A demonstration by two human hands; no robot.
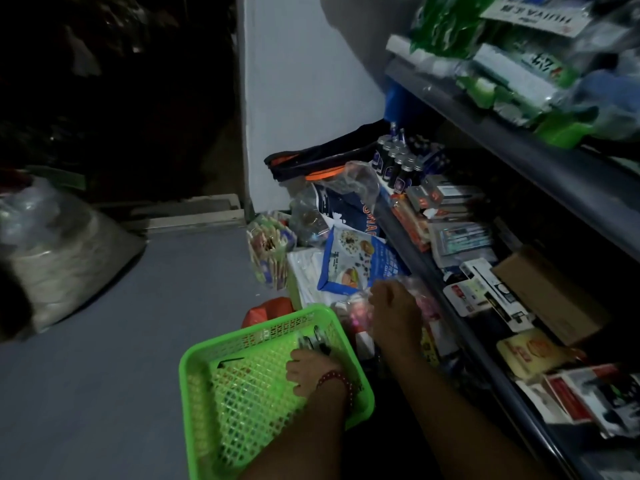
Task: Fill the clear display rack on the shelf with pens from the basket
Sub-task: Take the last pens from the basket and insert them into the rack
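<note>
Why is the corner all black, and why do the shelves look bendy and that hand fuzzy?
Head view: the top left is unlit, nearly black; the green basket catches the most light. Head view: the wide lens bows the shelf edge; the right hand is smeared by motion blur.

Bright green lattice basket sits on the grey floor, right beside the low shelf. A dark bundle of pens is bunched in its far corner, with the left hand curled on them. One black pen lies loose on the mesh bottom.
</note>
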